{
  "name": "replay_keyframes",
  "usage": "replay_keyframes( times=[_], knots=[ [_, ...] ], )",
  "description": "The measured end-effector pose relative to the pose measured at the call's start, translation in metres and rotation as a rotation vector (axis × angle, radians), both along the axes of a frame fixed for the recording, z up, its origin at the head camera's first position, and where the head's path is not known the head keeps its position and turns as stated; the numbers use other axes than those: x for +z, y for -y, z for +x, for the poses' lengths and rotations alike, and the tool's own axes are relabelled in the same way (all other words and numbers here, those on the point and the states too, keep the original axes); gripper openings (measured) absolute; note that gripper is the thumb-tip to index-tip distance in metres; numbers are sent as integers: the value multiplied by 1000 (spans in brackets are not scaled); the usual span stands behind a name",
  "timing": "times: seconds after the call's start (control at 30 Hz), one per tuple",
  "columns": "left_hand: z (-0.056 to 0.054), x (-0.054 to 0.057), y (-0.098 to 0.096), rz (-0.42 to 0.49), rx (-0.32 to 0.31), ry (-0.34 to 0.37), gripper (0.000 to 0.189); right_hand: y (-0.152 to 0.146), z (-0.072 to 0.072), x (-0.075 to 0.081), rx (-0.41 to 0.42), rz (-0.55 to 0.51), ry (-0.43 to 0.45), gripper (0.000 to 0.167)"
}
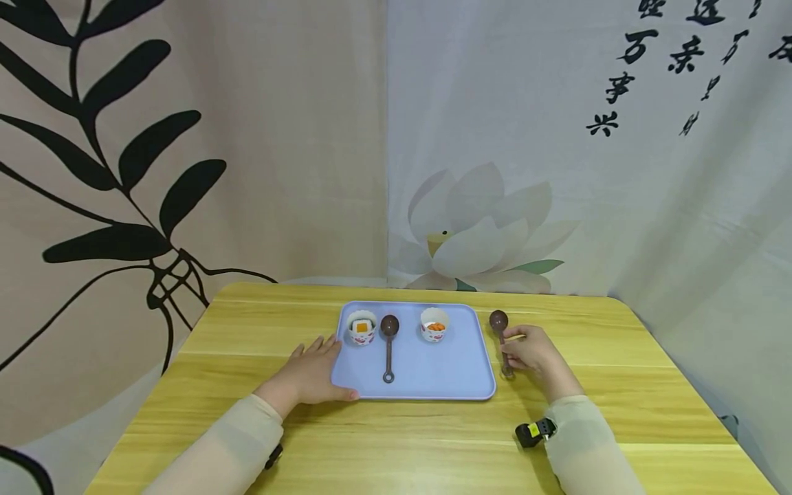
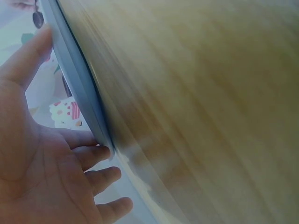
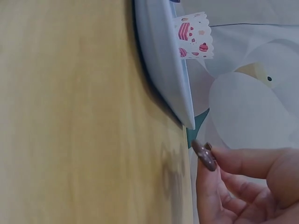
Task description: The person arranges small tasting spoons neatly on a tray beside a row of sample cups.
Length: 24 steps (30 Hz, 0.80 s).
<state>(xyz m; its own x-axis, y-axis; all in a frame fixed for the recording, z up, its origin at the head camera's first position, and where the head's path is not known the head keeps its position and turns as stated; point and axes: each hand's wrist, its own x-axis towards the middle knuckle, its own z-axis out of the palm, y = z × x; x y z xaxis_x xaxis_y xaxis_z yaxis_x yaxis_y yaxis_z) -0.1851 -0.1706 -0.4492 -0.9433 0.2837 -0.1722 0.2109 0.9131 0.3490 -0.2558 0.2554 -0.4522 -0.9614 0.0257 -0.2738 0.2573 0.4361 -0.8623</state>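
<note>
My left hand [image 1: 317, 375] rests against the left side of a light blue tray [image 1: 445, 375], thumb at the front corner and fingers spread along the edge. The left wrist view shows its palm and extended fingers at the rim. To the right of the tray, my right hand [image 1: 531, 349] pinches the handle of a brown spoon [image 1: 498, 321] between thumb and fingers, bowl pointing away. Another brown spoon [image 1: 389, 328] lies on the tray between two patterned paper cups. The left cup [image 1: 363, 339] holds white and orange pieces; the right cup [image 1: 433, 335] holds small orange pieces.
The tray stands on a wood-grain table [image 1: 408, 447]. Behind it hangs a curtain [image 1: 309, 172] printed with leaves, a lotus and black characters. A small black device [image 1: 533, 433] is strapped at the right wrist.
</note>
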Motion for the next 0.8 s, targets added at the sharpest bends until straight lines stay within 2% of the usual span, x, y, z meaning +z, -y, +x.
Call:
replay_keyframes(
  times=[0.27, 0.8],
  knots=[
    [-1, -2, 0, 2, 2, 6, 120, 0, 4, 10, 40, -16, -16, 35],
    [0, 1, -1, -7, 2, 4, 119, 2, 10, 22, 42, -39, -25, 36]
  ],
)
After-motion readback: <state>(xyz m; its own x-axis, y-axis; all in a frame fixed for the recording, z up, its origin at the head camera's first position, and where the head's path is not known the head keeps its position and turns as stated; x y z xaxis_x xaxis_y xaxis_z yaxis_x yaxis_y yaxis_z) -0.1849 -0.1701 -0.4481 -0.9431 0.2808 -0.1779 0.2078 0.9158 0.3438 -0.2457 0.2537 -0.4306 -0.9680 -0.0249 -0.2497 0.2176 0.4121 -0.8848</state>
